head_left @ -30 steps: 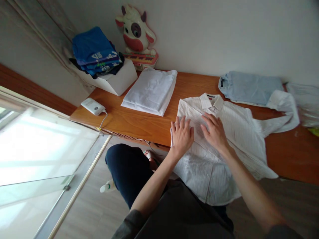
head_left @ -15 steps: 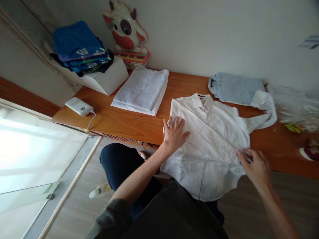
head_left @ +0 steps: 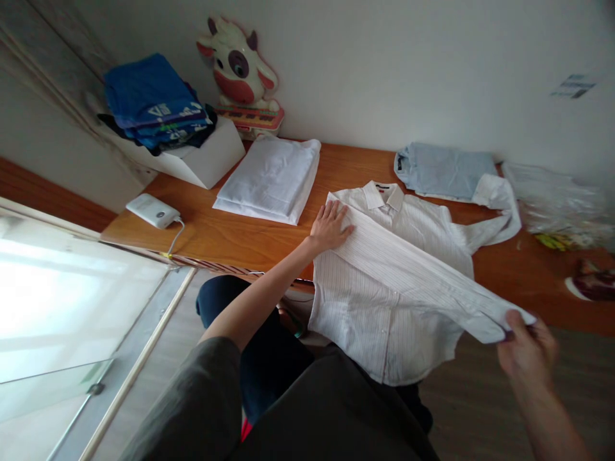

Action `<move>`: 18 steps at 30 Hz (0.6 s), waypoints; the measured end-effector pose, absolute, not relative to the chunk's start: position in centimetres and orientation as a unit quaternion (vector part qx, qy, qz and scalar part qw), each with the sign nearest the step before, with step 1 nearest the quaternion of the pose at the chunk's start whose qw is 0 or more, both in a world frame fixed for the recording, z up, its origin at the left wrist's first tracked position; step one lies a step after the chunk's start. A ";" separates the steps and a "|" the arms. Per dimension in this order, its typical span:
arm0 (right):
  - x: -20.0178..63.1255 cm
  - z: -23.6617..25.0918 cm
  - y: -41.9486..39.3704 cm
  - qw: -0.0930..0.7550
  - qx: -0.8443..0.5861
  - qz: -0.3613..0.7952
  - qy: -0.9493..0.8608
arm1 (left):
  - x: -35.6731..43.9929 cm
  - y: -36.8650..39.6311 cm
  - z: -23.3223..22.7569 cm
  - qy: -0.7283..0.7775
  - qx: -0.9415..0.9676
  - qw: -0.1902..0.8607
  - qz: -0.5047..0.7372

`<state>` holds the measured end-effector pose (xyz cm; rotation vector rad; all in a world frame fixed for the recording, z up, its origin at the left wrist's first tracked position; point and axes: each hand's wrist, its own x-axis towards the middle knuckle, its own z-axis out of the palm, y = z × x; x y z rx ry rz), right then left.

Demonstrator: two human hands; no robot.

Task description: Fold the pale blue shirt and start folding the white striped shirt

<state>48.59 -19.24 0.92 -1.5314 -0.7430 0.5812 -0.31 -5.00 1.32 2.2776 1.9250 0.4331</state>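
Note:
A white striped shirt point(head_left: 358, 307) lies front up with its collar toward the wall, partly over the table's near edge and my lap. My left hand point(head_left: 330, 225) rests flat, fingers stretched, on the shirt near its left shoulder. The cuff of one sleeve point(head_left: 423, 282) is pinched in my right hand point(head_left: 528, 346), and that sleeve is drawn taut slantwise across the shirt front, past its right side. The other sleeve point(head_left: 494, 224) stretches out to the right, its cuff folded back against a light blue folded shirt point(head_left: 442, 168).
On the wooden table point(head_left: 250, 246) are a folded white cloth point(head_left: 269, 176), a white power bank point(head_left: 152, 210) with a cable, and a white box point(head_left: 211, 157) bearing folded blue clothes point(head_left: 148, 96). A cow toy keyboard point(head_left: 245, 83) leans by the wall. Clear plastic bags point(head_left: 557, 198) lie right.
My right hand has pulled the cuff out to the right and lifted it, straightening the sleeve. My left hand has slid up toward the shoulder.

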 end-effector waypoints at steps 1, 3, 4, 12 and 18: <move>48.7 0.6 -19.2 0.639 -0.648 0.275 -0.311 | -0.4 -5.0 1.4 0.635 0.756 0.067 0.146; 48.8 -0.1 -19.1 0.625 -0.654 0.295 -0.306 | -0.6 -4.9 1.6 0.633 0.756 0.071 0.149; 48.8 -0.5 -19.2 0.616 -0.666 0.295 -0.300 | -0.6 -4.9 1.7 0.634 0.755 0.074 0.149; 48.4 -2.0 -19.1 0.627 -0.683 0.266 -0.263 | -0.7 -4.7 1.7 0.642 0.751 0.057 0.146; 47.4 0.6 -18.3 0.665 -0.662 0.202 -0.281 | -0.4 -4.8 1.2 0.648 0.744 0.042 0.158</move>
